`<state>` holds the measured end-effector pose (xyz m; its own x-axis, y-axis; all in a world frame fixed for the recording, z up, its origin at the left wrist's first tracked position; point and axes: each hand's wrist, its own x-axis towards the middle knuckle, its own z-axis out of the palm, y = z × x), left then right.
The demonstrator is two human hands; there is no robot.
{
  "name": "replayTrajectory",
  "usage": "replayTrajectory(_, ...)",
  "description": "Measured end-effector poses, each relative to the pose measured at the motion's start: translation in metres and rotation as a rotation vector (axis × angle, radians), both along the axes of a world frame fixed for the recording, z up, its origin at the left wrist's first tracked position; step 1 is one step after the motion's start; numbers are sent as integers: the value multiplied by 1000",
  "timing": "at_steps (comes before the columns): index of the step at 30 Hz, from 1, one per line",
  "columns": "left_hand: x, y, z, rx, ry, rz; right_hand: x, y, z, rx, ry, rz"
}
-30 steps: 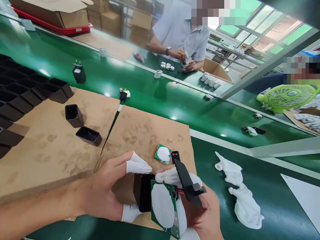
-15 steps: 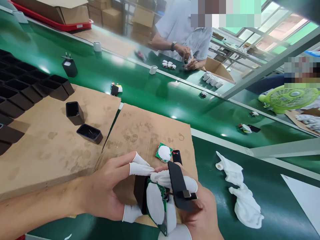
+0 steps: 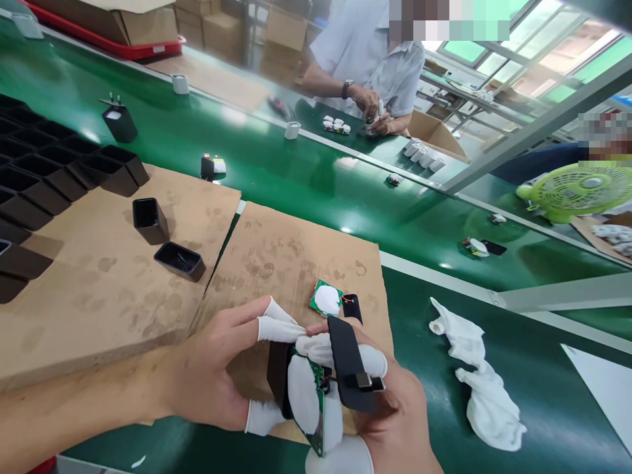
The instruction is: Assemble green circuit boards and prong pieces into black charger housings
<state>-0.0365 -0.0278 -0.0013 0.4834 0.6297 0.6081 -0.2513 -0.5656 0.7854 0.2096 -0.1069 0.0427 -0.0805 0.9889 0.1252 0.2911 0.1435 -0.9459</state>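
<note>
My left hand [image 3: 212, 362], with white finger cots on its fingertips, is closed around a black plastic housing [image 3: 278, 378]. My right hand [image 3: 399, 411], also in finger cots, grips a green circuit board [image 3: 318, 395] bearing white putty-like pads. From the board, thin wires run to a black end cap [image 3: 345, 359] with metal prongs, tilted beside my right fingers. The board's left edge is at the housing's mouth; how deep it sits inside, I cannot tell. Just beyond my hands, a second circuit board [image 3: 326, 298] with a white pad lies on cardboard [image 3: 276, 243], wired to another black cap [image 3: 352, 307].
Many black housings [image 3: 44, 164] stand at the left, with two more [image 3: 151, 220] closer. A green conveyor belt [image 3: 276, 174] carries scattered parts past the cardboard. White crumpled cloths [image 3: 488, 395] lie right. Across the belt sit a co-worker [image 3: 365, 59] and a green fan [image 3: 577, 187].
My right hand has shifted slightly left, bringing the board a little closer to the housing. Parts on the conveyor belt have moved left. The co-worker's hands have barely moved.
</note>
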Motion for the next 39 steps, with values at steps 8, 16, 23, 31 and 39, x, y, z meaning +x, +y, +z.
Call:
replayTrajectory(8, 0, 0, -1, -26, -28, -15, -18, 12, 17, 84, 38, 108)
replayTrajectory(16, 0, 1, 0, 47, -10, 22, -20, 11, 8, 87, 16, 125)
replayTrajectory(23, 1, 0, 0, 28, -27, 20, -23, 8, 5, 51, 7, 134)
replayTrajectory(31, 0, 2, 8, 24, 26, 42, 0, 7, -3, 66, 245, -16)
replayTrajectory(39, 0, 2, 5, 27, 15, 7, -1, 8, -4, -15, 234, -24)
